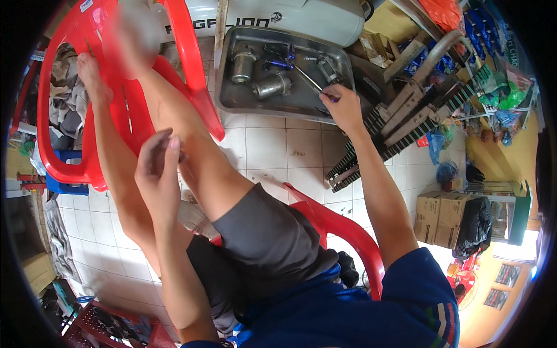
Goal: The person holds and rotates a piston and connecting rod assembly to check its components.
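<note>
Right hand, extended forward, pinches a slim rod above the tray. Left hand raised, half-curled; cannot tell if holding anything.

Bright glare enters at my lower right; the slim silver metal rod in my right fingers glints; blur smears my upper left; straight edges bend toward the black rim.

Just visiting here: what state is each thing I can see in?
Metal tray: uncovered
Left metal cylinder: inside the tray
Right metal cylinder: lying in the tray
Right hand: closed around slim tool
Slim tool: held, shaft over the tray
Left hand: raised, fingers curled; contents unclear
Red chair: legs stretched over it
</note>
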{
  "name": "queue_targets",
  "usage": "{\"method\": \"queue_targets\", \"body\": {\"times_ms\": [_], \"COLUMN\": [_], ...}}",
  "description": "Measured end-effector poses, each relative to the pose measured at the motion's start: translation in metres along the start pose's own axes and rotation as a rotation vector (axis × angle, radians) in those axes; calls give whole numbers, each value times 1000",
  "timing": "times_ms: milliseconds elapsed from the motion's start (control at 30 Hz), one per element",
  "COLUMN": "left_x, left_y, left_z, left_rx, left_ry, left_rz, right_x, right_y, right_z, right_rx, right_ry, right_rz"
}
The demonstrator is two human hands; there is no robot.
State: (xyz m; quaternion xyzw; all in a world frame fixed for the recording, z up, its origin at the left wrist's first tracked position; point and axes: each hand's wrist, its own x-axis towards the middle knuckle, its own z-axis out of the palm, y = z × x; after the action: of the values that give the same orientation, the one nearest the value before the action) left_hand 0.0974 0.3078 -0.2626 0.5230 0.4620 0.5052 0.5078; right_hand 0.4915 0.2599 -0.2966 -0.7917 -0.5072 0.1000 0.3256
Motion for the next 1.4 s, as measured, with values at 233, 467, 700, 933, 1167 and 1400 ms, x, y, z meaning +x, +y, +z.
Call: {"method": "queue_targets", "body": {"times_ms": [233, 467, 700, 933, 1167, 1400], "left_x": [-8, -10, -20, -19, -17, -16], "left_y": [4, 11, 11, 20, 12, -1], "left_z": [1, 2, 2, 3, 0, -2], "left_rx": [60, 37, 18, 33, 25, 40], "left_ry": [42, 29, 9, 6, 5, -27], "left_rz": [-35, -46, -53, -99, -100, -72], "right_x": [6, 16, 43, 70, 81, 72], "right_y": [31, 47, 73, 60, 66, 53], "right_z": [26, 12, -5, 3, 3, -12], "right_rx": [-13, -32, -312, -484, -462, -421], "right_ry": [-92, 136, 174, -52, -54, 122], "right_rz": [29, 72, 129, 259, 196, 36]}}
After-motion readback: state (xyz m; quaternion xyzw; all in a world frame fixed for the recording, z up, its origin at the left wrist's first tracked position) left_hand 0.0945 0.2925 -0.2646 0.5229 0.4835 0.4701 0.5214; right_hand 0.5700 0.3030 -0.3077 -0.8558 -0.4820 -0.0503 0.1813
